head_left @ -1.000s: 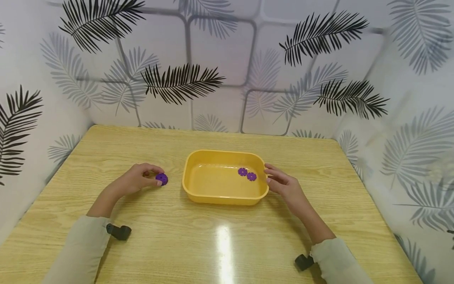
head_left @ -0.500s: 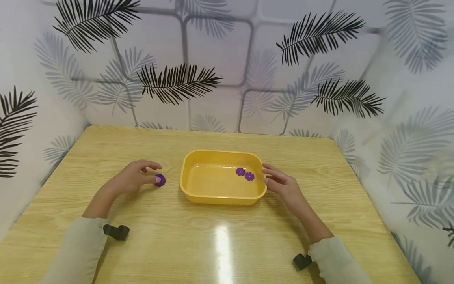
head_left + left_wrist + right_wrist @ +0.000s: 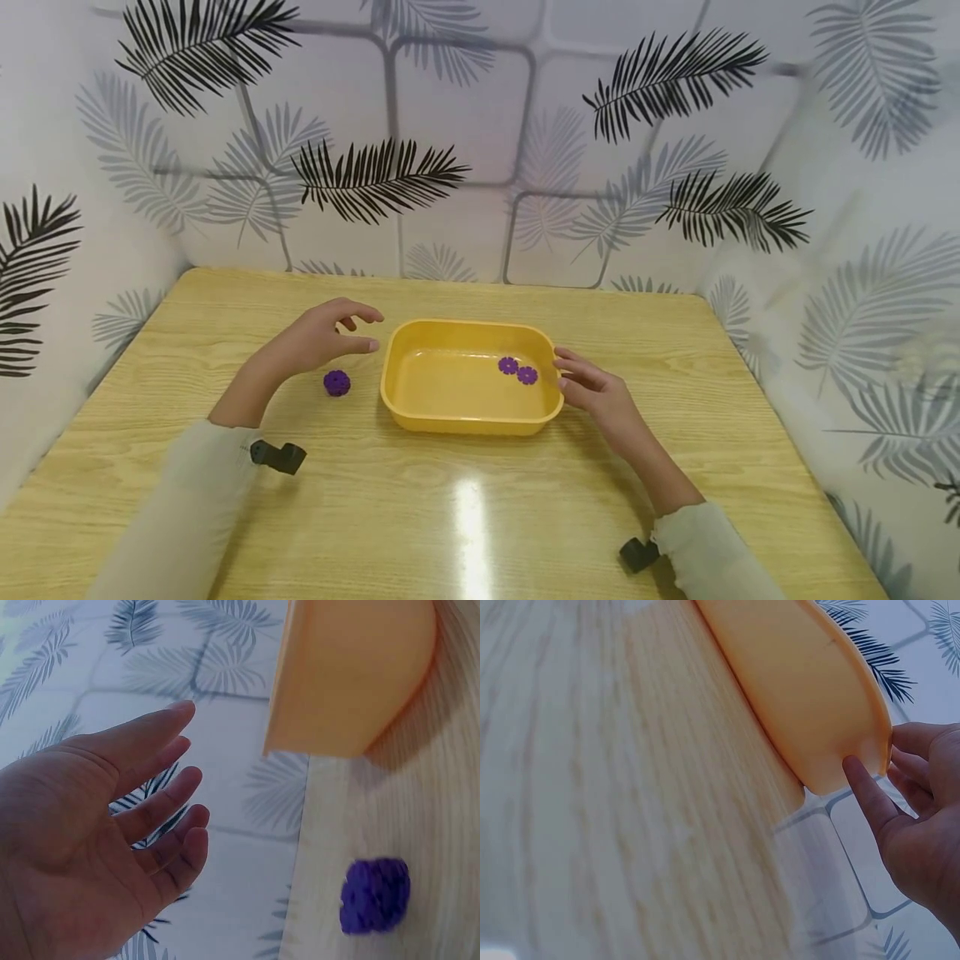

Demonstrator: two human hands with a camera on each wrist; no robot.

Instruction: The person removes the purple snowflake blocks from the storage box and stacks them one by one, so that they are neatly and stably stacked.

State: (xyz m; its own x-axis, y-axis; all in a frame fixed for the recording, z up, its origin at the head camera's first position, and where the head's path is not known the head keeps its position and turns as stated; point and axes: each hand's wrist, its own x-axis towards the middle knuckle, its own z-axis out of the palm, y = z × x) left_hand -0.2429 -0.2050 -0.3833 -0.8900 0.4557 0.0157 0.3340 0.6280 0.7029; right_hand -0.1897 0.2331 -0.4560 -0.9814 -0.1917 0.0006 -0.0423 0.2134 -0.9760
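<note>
My left hand (image 3: 324, 336) hovers above the table, fingers spread and holding nothing, just left of a yellow plastic tub (image 3: 465, 423). Below that hand a purple ball (image 3: 337, 383), made of interlocked notched pieces, sits on the table. The left wrist view shows the ball (image 3: 375, 895) apart from the fingers. Two flat purple flower-shaped discs (image 3: 508, 366) lie inside the tub toward its right end. My right hand (image 3: 603, 404) touches the tub's right end with loosely extended fingers. In the right wrist view its thumb rests against the outer wall (image 3: 810, 712) and other fingers meet the rim.
The wooden table (image 3: 360, 517) reaches back to a wall covering (image 3: 465, 108) with leaf patterns. A small black camera (image 3: 279, 457) is strapped at the left cuff, and another black camera (image 3: 639, 554) sits at the right cuff.
My left hand has let go of the purple ball and risen away, up and to the right toward the tub. The ball stays on the table. My right hand keeps its place.
</note>
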